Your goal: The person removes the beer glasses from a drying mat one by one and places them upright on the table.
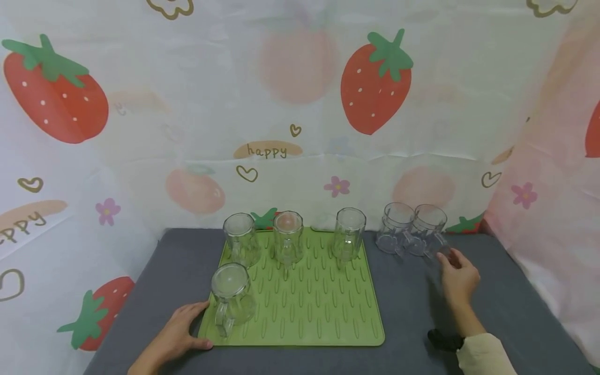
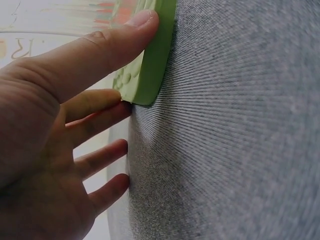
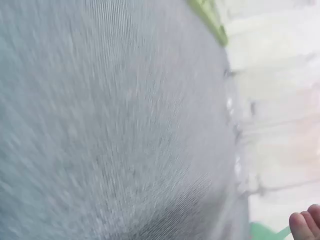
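Note:
My left hand (image 1: 180, 329) touches the front left corner of a green ribbed mat (image 1: 319, 312). In the left wrist view its thumb (image 2: 107, 50) rests at the mat's edge, with the other fingers spread. On the mat, beside that hand, stands a glass mug (image 1: 234, 294), its base upward and its handle toward me. My right hand (image 1: 459, 276) is right of the mat, its fingertips close to the handle of an upright clear mug (image 1: 426, 229). Whether they touch is hard to tell. Only fingertips (image 3: 301, 226) show in the blurred right wrist view.
Along the mat's back edge stand a glass mug (image 1: 241, 239) at left, another mug (image 1: 288, 237) beside it and a third mug (image 1: 348, 234) at right. A further upright mug (image 1: 395, 229) adjoins the one near my right hand. A strawberry-print curtain (image 1: 300, 114) hangs behind the grey table (image 1: 408, 312).

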The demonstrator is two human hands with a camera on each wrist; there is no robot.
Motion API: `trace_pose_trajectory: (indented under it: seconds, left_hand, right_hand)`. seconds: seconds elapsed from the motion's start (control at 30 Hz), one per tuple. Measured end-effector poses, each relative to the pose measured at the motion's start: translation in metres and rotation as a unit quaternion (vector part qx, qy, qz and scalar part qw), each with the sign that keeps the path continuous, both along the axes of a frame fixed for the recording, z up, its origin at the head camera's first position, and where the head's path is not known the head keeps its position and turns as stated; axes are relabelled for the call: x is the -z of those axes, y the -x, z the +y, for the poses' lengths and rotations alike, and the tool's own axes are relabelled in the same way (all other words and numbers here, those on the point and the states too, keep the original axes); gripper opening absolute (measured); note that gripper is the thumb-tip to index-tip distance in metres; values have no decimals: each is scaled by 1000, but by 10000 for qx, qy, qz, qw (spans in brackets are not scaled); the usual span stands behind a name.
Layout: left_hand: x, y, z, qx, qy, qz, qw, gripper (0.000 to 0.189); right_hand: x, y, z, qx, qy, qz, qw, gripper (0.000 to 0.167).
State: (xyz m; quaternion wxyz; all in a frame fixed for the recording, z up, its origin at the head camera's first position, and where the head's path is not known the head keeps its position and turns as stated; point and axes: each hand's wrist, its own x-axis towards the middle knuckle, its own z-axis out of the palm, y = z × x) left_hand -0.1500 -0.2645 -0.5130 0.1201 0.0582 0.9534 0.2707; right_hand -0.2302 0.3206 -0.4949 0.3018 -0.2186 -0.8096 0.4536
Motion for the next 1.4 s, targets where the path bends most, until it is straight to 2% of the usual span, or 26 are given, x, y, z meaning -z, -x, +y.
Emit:
trace_pose_trajectory:
  seconds: [0.2,0.37,0.63,0.77,0.93,1.23,1.4]
  left_hand:
    - [1,1,-1,-32,-6,-57,10000,97]
    - [0,2,0,-97,-3,-190,9998,98]
    - [-2,4,1,-203,14,-316,9993,99]
    - [0,3,0,-173,17,-288,9994,98]
    - [1,4,1,-180,-17,-319,9993,98]
    - [1,1,0,-79,-162,-94,9998,94]
    - [2,1,1,-133,-79,-221,9996,96]
  right_hand:
    - [-18,-18,-30,-585,-390,-104,9975,44]
    - [-26,-26,-61,-1115,-609,73,9919,40]
    - [-31,-38,-110,-2075,-170,124,9780,39]
    - [-31,-44,-139,-2656,134,153,9639,39]
    - [-32,-50,-172,-3363,549,234,9399,38]
    - [-31,-51,-219,-4104,878,215,9074,37]
    - [-31,-58,-241,-4625,1049,58,8804,36]
